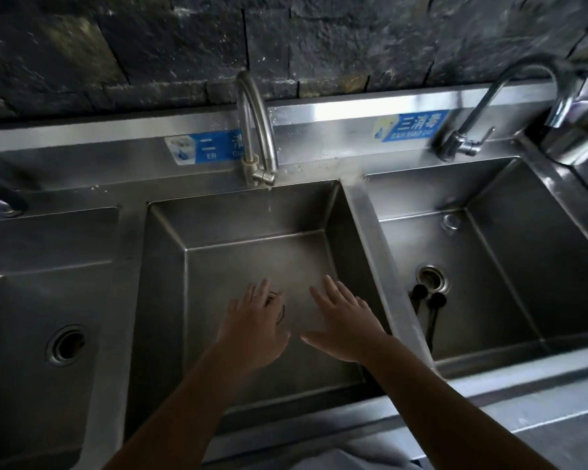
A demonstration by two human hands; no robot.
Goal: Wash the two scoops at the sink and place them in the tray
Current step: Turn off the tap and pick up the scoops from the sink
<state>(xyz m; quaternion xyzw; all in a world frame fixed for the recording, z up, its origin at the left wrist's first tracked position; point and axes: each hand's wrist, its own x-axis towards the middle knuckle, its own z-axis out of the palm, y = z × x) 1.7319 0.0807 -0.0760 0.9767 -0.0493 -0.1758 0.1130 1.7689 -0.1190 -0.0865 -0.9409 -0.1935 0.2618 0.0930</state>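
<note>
Scoops not visible; left hand (252,329) and right hand (345,322) spread empty over the middle sink (353,205) (wet scoops likely slippery; grip handles)

wall (184,45): dark rough stone tiles | backsplash (319,113): steel, glare patch | light: dim

Steel three-basin sink unit (364,212), two black scoops (428,300) in right basin.

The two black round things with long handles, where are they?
The two black long-handled scoops lie in the right steel basin, beside its round drain, right of both empty hands.
</note>
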